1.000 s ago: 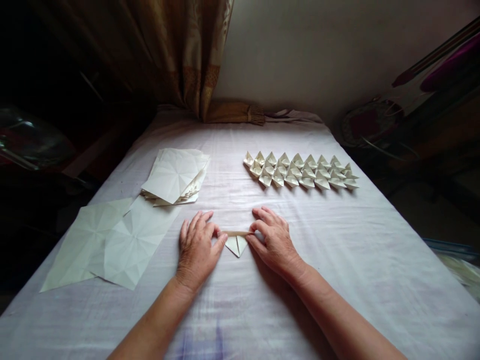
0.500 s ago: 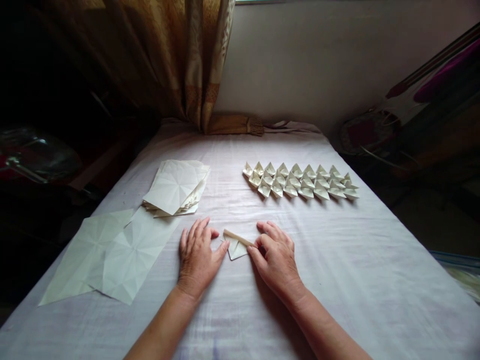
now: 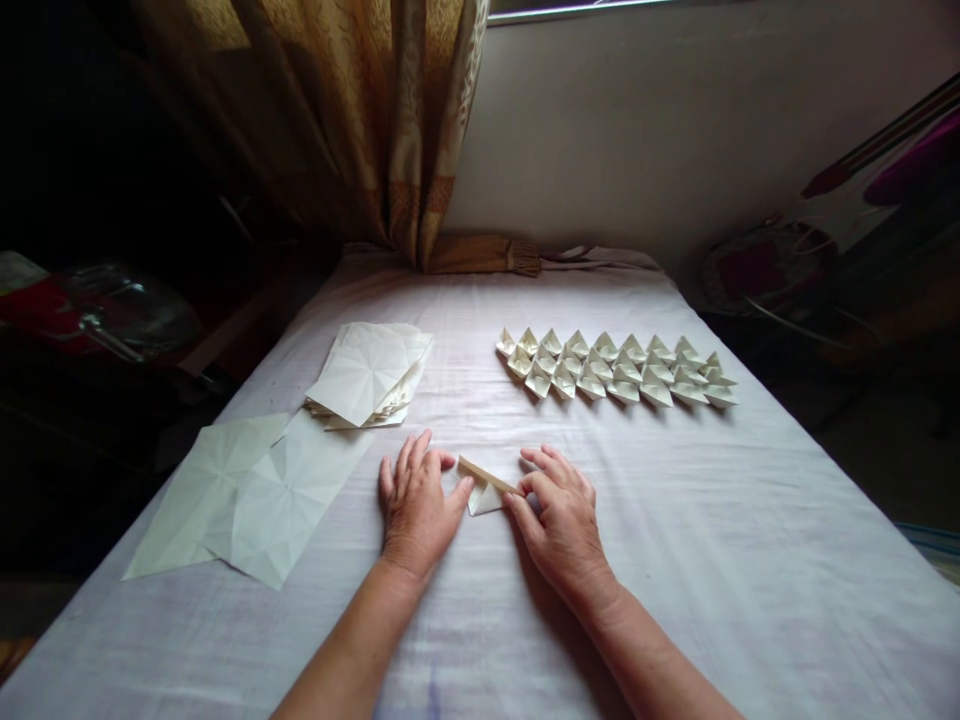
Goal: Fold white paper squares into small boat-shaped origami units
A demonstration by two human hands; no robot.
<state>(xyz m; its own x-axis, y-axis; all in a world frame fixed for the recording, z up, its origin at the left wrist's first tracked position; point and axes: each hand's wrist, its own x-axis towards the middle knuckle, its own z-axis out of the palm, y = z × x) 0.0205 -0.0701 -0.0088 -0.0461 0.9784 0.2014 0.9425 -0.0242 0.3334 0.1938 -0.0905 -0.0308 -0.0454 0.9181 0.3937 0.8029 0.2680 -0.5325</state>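
Note:
A small folded piece of white paper lies on the cloth between my two hands. A tan strip runs slantwise along its top; I cannot tell whether it is a raised flap or a separate piece. My right hand pinches the strip's right end between thumb and forefinger, the other fingers loosely spread. At the left edge of the paper, the thumb of my left hand touches it, while the remaining fingers lie spread on the cloth.
Several small folded paper boats stand in staggered rows at the back right. A stack of creased paper sheets sits at the back left, with loose creased sheets nearer. A curtain hangs behind the cloth-covered surface.
The whole view has shifted slightly, so the scene appears farther right. Both hands stay at the folded paper; the tan strip lies at nearly the same slant.

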